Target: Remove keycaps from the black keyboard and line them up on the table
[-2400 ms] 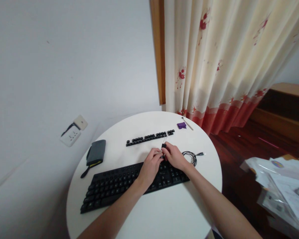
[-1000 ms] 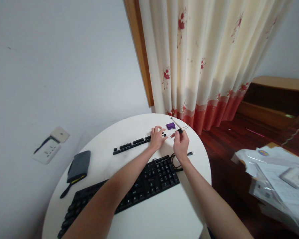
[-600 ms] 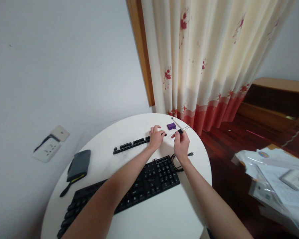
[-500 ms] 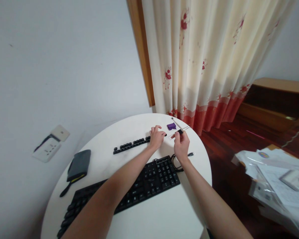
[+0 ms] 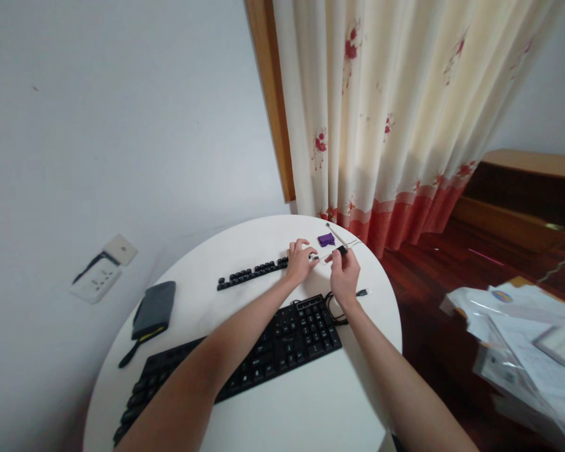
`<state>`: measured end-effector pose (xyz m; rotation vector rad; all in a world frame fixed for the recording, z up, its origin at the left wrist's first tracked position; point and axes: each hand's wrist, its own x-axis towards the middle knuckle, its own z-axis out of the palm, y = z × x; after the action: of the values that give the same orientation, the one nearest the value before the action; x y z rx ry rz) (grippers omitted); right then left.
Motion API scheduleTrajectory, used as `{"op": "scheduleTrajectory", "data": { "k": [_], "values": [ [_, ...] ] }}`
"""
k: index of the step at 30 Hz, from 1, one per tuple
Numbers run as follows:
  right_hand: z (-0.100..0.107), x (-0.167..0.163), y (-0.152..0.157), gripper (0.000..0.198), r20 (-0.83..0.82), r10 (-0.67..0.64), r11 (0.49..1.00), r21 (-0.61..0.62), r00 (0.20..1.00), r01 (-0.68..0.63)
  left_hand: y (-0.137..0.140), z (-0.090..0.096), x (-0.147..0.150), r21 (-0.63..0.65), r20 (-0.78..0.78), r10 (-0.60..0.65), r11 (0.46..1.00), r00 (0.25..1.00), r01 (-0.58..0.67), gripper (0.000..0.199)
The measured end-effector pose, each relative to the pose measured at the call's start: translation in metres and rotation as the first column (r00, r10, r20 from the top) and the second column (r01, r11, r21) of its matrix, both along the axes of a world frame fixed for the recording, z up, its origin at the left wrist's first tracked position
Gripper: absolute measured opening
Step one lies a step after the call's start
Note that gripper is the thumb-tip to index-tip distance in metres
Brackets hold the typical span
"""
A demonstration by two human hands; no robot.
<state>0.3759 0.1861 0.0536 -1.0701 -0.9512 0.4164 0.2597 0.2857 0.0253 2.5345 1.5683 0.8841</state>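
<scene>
Both sets of my fingers are low over the far side of the white bench [image 5: 282,417]. In my right hand [image 5: 344,274] they are pinched round a small black handle [image 5: 342,250], and thin wires show at its two ends. In my left hand [image 5: 299,263] the thumb and the nearest finger curve about a small black key [image 5: 314,257], the gap between them narrow; I cannot tell whether they grip it or only touch it. That key lies at the right end of a double line of loose keys [image 5: 252,273], partly hidden behind my hand.

Just beyond the handle are a pale brush [image 5: 338,235] with a dark tip and, to its left, a folded purple cloth [image 5: 326,240]. Nearer to me, the black keyboard [image 5: 301,333] runs slantwise under my left forearm, which covers part of it. Its coiled cable [image 5: 332,309] sits by the right corner, the plug [image 5: 363,292] pointing right. Over on the left side of the bench rests a grey pouch [image 5: 154,307] with a yellow edge and a dark strap.

Past the bench hang flowered curtains [image 5: 358,125]; to the right, papers and clear plastic [image 5: 522,339] are piled above the dark red floor [image 5: 433,276].
</scene>
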Motion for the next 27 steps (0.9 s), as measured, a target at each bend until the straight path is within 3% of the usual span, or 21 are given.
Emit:
{"op": "scheduleTrajectory", "data": {
  "k": [4, 10, 18, 27],
  "values": [
    [0.0, 0.0, 0.0, 0.026, 0.005, -0.005, 1.0, -0.003, 1.0, 0.005, 0.005, -0.005, 0.001, 0.012, -0.001, 0.036, 0.999, 0.999, -0.036, 0.034],
    [0.002, 0.0, -0.001, 0.027, 0.011, 0.009, 1.0, -0.003, 1.0, -0.009, 0.006, -0.001, 0.0, 0.0, -0.02, 0.027, 1.0, 0.999, -0.027, 0.018],
    [0.002, 0.0, 0.0, 0.026, 0.0, 0.009, 1.0, 0.0, 1.0, -0.009, 0.008, 0.007, 0.003, -0.066, -0.111, -0.013, 0.998, 0.994, 0.006, 0.024],
    [-0.001, 0.0, 0.001, 0.027, 0.012, -0.005, 1.0, -0.013, 1.0, 0.006, 0.001, 0.004, 0.003, -0.073, -0.038, -0.004, 0.997, 0.999, 0.001, 0.007]
  ]
}}
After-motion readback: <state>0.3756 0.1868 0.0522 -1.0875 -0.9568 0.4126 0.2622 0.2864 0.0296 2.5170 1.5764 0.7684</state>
